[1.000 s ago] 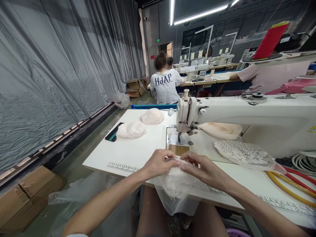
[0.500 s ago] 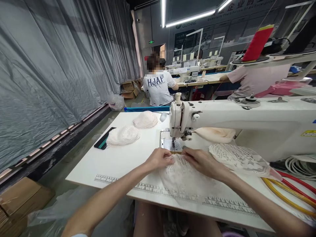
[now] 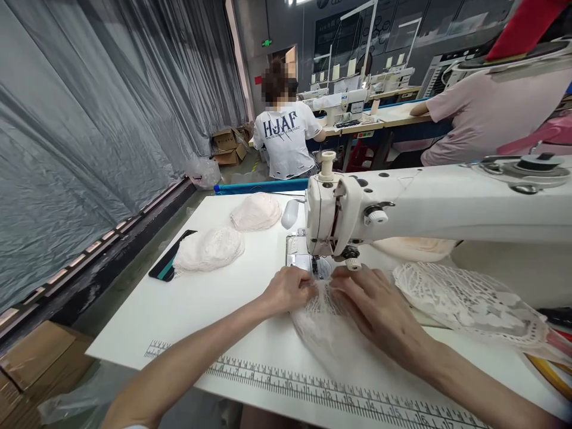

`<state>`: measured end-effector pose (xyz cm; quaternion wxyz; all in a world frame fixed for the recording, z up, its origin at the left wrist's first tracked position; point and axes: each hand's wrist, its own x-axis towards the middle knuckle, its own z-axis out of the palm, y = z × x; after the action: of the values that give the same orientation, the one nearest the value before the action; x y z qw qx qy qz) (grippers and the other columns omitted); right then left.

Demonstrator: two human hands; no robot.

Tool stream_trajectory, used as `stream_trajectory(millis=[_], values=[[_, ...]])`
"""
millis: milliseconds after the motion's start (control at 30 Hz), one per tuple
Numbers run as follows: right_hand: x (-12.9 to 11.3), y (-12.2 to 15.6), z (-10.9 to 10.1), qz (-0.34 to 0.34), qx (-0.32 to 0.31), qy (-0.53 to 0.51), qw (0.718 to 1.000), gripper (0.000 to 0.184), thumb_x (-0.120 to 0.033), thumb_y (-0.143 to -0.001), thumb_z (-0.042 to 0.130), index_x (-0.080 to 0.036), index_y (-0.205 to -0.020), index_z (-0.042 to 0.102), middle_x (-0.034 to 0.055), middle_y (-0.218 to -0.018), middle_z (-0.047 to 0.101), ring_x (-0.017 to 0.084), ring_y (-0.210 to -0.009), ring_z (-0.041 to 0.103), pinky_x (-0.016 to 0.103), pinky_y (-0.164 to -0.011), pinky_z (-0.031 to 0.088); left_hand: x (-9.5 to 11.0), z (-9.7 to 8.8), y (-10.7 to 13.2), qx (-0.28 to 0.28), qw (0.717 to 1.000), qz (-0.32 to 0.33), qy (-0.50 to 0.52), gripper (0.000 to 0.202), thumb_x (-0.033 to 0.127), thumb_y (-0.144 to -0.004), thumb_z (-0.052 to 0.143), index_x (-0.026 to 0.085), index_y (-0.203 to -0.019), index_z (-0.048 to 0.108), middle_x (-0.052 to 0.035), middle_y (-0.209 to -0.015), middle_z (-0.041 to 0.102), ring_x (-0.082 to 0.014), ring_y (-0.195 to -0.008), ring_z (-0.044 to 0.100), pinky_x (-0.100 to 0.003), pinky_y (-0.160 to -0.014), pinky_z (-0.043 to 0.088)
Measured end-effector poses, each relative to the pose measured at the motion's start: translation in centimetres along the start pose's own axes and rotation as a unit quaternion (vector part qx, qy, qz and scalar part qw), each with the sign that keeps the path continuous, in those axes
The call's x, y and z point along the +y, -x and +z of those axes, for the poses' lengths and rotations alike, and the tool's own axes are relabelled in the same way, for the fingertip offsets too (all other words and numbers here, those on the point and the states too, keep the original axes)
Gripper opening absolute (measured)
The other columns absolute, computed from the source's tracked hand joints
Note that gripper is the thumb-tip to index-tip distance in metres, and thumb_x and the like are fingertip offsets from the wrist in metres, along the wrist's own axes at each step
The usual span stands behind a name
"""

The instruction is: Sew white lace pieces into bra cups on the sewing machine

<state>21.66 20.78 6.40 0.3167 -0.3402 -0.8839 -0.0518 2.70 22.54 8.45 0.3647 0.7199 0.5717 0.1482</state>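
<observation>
A sheer white lace piece (image 3: 319,333) lies on the table just in front of the sewing machine (image 3: 328,214), its top edge close to the presser foot (image 3: 315,265). My left hand (image 3: 290,290) pinches that edge from the left, fingers closed. From the right, my right hand (image 3: 375,307) grips the same edge with thumb and fingertips, its other fingers bent over the cloth. A narrow gap with lace in it separates the two hands. Part of the fabric is hidden under my right hand and forearm.
Stacked lace pieces (image 3: 210,249) and pale pink pieces (image 3: 255,211) lie at the left. More patterned lace (image 3: 469,298) rests right of my hand. A printed ruler (image 3: 313,387) runs along the front edge. Beyond sits a person in a white shirt (image 3: 288,140).
The view has moved closer to the machine and tilted down. Both hands keep hold of the lace near the presser foot; the brownish strip at its edge no longer shows.
</observation>
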Motion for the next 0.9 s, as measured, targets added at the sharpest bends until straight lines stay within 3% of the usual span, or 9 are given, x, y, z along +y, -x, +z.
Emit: stream_trajectory(millis=[67, 200, 333, 433, 533, 667, 900], values=[[-0.4, 0.3, 0.1, -0.039, -0.016, -0.029, 0.999, 0.018, -0.011, -0.094, 0.037, -0.015, -0.097, 0.054, 0.0100, -0.099, 0.062, 0.020, -0.082, 0.055, 0.033, -0.068, 0.039, 0.0, 0.0, -0.2, 0.002, 1.000, 0.004, -0.024, 0.019, 0.023, -0.075, 0.053, 0.017, -0.057, 0.049, 0.0039, -0.054, 0.042, -0.0113, -0.055, 0.041, -0.024, -0.051, 0.025], [-0.2, 1.2, 1.1, -0.051, -0.068, -0.037, 0.996, 0.017, -0.024, -0.095, 0.041, -0.015, -0.099, 0.056, 0.0106, -0.100, 0.064, 0.022, -0.084, 0.058, 0.036, -0.069, 0.041, -0.2, 0.0, 0.0, 0.006, 0.996, 0.015, -0.092, 0.011, 0.026, -0.080, 0.054, 0.019, -0.082, 0.062, 0.0013, -0.067, 0.057, -0.0164, -0.069, 0.054, -0.025, -0.058, 0.035], [0.3, 1.5, 1.6, -0.055, -0.073, -0.023, 0.996, 0.020, -0.023, -0.096, 0.040, -0.016, -0.102, 0.057, 0.0112, -0.108, 0.063, 0.023, -0.091, 0.059, 0.037, -0.073, 0.043, -0.4, 0.6, 1.3, 0.111, 0.961, 0.062, -0.243, 0.024, 0.015, -0.085, 0.052, 0.017, -0.108, 0.057, -0.0055, -0.100, 0.062, -0.0201, -0.084, 0.057, -0.032, -0.070, 0.042], [0.4, 1.4, 1.5, -0.059, -0.076, -0.024, 0.995, 0.021, -0.025, -0.096, 0.039, -0.017, -0.101, 0.058, 0.0117, -0.110, 0.062, 0.022, -0.091, 0.059, 0.037, -0.073, 0.043, -0.9, 1.5, 2.2, 0.184, 0.918, 0.186, -0.297, 0.023, 0.005, -0.088, 0.045, 0.016, -0.105, 0.057, -0.0055, -0.104, 0.060, -0.0176, -0.091, 0.056, -0.032, -0.074, 0.042], [0.4, 1.3, 1.4, -0.056, -0.079, -0.017, 0.995, 0.022, -0.028, -0.096, 0.039, -0.018, -0.100, 0.059, 0.0108, -0.109, 0.062, 0.022, -0.091, 0.059, 0.037, -0.075, 0.042, -1.6, 2.3, 2.5, 0.191, 0.887, 0.277, -0.315, 0.018, 0.004, -0.089, 0.045, 0.015, -0.097, 0.058, -0.0032, -0.099, 0.062, -0.0159, -0.092, 0.056, -0.031, -0.075, 0.041], [0.7, 1.3, 1.6, -0.052, -0.075, 0.004, 0.996, 0.024, -0.030, -0.097, 0.038, -0.019, -0.104, 0.059, 0.0082, -0.107, 0.065, 0.023, -0.093, 0.059, 0.040, -0.079, 0.041, -2.3, 2.7, 2.1, 0.178, 0.873, 0.275, -0.361, 0.016, 0.005, -0.089, 0.046, 0.012, -0.098, 0.057, -0.0053, -0.100, 0.062, -0.0181, -0.094, 0.056, -0.035, -0.076, 0.040], [2.1, 0.8, 2.4, -0.049, -0.064, 0.059, 0.995, 0.032, -0.031, -0.099, 0.031, -0.016, -0.111, 0.056, 0.0123, -0.113, 0.066, 0.023, -0.093, 0.061, 0.041, -0.079, 0.039, -2.4, 1.7, 0.3, 0.171, 0.872, 0.263, -0.376, 0.017, 0.004, -0.090, 0.041, 0.015, -0.093, 0.055, -0.0054, -0.098, 0.061, -0.0172, -0.090, 0.056, -0.034, -0.074, 0.036]])
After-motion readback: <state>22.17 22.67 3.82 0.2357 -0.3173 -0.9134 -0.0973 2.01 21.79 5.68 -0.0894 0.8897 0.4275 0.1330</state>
